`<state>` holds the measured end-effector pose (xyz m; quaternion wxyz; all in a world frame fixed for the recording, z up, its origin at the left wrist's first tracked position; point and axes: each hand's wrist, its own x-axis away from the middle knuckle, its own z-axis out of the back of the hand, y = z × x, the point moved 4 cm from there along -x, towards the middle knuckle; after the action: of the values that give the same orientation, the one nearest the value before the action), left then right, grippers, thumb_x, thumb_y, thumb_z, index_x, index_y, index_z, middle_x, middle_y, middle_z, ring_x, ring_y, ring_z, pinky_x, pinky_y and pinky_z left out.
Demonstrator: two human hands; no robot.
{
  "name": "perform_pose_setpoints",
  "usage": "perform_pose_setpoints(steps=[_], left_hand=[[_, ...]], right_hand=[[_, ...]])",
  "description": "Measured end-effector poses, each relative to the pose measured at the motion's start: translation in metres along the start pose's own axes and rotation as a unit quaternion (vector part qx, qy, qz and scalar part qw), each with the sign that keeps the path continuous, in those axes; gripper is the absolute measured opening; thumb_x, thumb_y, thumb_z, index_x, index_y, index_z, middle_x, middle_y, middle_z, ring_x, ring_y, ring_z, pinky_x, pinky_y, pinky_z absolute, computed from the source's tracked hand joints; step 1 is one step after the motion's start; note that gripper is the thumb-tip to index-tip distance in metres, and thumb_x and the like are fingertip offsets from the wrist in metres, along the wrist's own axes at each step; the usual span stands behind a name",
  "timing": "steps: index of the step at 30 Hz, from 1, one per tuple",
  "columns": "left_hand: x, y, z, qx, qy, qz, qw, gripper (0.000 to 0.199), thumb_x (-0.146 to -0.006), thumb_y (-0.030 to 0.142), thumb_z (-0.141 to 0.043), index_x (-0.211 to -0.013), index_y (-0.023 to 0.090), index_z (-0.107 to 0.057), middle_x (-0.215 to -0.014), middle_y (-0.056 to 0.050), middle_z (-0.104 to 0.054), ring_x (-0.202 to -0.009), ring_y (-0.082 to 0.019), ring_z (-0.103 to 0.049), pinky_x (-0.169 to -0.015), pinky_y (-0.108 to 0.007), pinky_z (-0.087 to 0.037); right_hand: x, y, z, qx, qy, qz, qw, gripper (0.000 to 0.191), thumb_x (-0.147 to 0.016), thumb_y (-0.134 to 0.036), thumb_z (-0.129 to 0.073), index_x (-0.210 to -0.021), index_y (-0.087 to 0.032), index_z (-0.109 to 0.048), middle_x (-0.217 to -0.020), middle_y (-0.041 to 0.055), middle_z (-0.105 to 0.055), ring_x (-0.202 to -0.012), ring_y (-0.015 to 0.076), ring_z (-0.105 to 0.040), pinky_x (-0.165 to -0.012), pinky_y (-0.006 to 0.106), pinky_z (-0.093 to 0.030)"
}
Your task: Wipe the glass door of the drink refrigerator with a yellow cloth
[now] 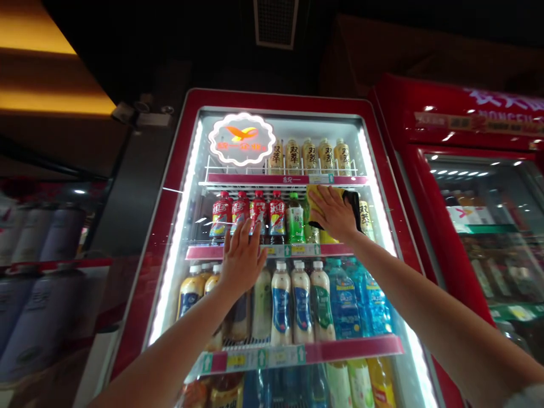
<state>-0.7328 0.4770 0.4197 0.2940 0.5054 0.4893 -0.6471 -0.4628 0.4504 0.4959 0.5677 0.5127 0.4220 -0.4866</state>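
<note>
Both my arms reach up to the glass door [314, 127] of a lit, red-framed drinks fridge. Under the flat palm and fingers of my right hand [338, 215] is a yellow cloth [313, 217] with a dark edge, pressed to the glass at the second shelf's height. My left hand [240, 255] lies with its fingers apart on or very close to the glass, holding nothing. Behind it, inside, stand red-capped bottles [277, 216]; a green bottle [294, 218] is between the hands. My right hand and the cloth partly hide bottles behind them.
A glowing round sign [242, 140] shows at the door's upper left. White-capped bottles [281, 303] and blue bottles [345, 300] fill a lower shelf. Another red fridge [459, 133] stands close on the right. Large bottle-shaped forms [40, 323] are at the left.
</note>
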Motion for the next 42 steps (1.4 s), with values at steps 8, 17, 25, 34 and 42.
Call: perform_pose_setpoints(steps=[8, 17, 25, 34, 42], left_hand=[[-0.010, -0.024, 0.003, 0.000, 0.002, -0.002, 1.000, 0.058, -0.103, 0.036, -0.042, -0.157, 0.015, -0.042, -0.163, -0.019, -0.040, -0.150, -0.037, -0.038, -0.127, -0.062, -0.024], [0.001, -0.058, 0.014, -0.005, 0.002, 0.001, 1.000, 0.058, -0.104, 0.039, -0.041, -0.157, 0.015, -0.042, -0.164, -0.018, -0.040, -0.152, -0.035, -0.036, -0.127, -0.060, -0.026], [0.011, -0.072, 0.015, -0.022, -0.020, 0.012, 0.999, 0.060, -0.105, 0.042, -0.039, -0.158, 0.015, -0.039, -0.163, -0.019, -0.040, -0.153, -0.034, -0.033, -0.127, -0.057, -0.025], [0.026, -0.098, 0.019, -0.030, -0.007, -0.005, 1.000, 0.061, -0.106, 0.045, -0.037, -0.160, 0.018, -0.036, -0.164, -0.017, -0.040, -0.152, -0.035, -0.035, -0.126, -0.058, -0.025], [0.032, -0.095, 0.014, -0.042, 0.005, -0.006, 0.999, 0.063, -0.107, 0.045, -0.036, -0.164, 0.019, -0.028, -0.166, -0.017, -0.037, -0.155, -0.035, -0.031, -0.127, -0.059, -0.022]], right_hand=[[-0.041, -0.096, -0.009, -0.041, -0.007, 0.042, 0.998, 0.057, -0.107, -0.045, -0.025, -0.163, -0.034, -0.032, -0.173, 0.0017, -0.025, -0.160, 0.0354, -0.020, -0.119, 0.069, -0.033], [-0.034, -0.058, 0.003, -0.042, 0.023, 0.030, 0.998, 0.052, -0.106, -0.046, -0.037, -0.154, -0.032, -0.051, -0.162, 0.0061, -0.048, -0.145, 0.0344, -0.045, -0.116, 0.058, -0.039], [-0.043, -0.155, -0.017, -0.091, 0.015, 0.086, 0.992, 0.056, -0.106, -0.046, -0.035, -0.160, -0.032, -0.039, -0.171, 0.0012, -0.032, -0.158, 0.0347, -0.024, -0.120, 0.065, -0.033], [-0.043, -0.106, -0.009, -0.082, 0.004, 0.064, 0.995, 0.054, -0.106, -0.044, -0.032, -0.159, -0.033, -0.042, -0.169, -0.0002, -0.036, -0.157, 0.0333, -0.029, -0.120, 0.065, -0.035], [-0.083, -0.188, -0.020, -0.101, 0.016, 0.056, 0.993, 0.060, -0.106, -0.046, -0.032, -0.163, -0.028, -0.034, -0.173, 0.0046, -0.026, -0.159, 0.0380, -0.020, -0.120, 0.071, -0.031]])
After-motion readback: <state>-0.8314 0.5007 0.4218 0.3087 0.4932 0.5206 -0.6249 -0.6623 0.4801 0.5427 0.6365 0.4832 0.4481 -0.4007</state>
